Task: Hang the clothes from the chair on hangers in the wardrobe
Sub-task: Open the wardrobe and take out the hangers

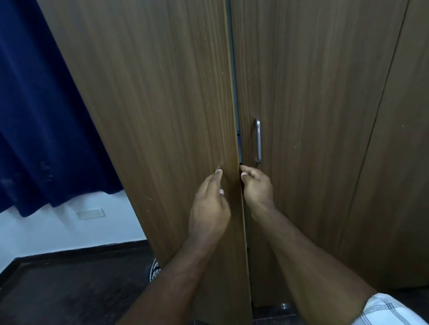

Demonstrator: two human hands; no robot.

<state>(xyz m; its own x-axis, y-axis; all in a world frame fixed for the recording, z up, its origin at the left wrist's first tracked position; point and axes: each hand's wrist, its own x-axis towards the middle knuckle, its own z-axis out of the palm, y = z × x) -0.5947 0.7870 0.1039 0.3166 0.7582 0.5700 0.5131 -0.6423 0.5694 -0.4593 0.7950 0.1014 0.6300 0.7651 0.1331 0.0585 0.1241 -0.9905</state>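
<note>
The brown wooden wardrobe fills the view. Its left door [169, 102] stands slightly ajar, leaving a dark gap down the middle beside the right door [317, 93]. My left hand [208, 208] is curled over the left door's metal handle [218, 169], of which only the tip shows. My right hand [257, 187] is at the gap, with its curled fingertips hooked on the left door's edge. Just above it is the right door's steel handle [258, 142], which nothing touches. No clothes, chair or hangers are in view, and the wardrobe's inside is hidden.
A dark blue curtain [22, 111] hangs at the left over a white wall [62, 234]. The dark floor [53, 297] lies below. A striped object [154, 269] peeks out by the left door's bottom. Another wardrobe panel [413, 150] stands at the far right.
</note>
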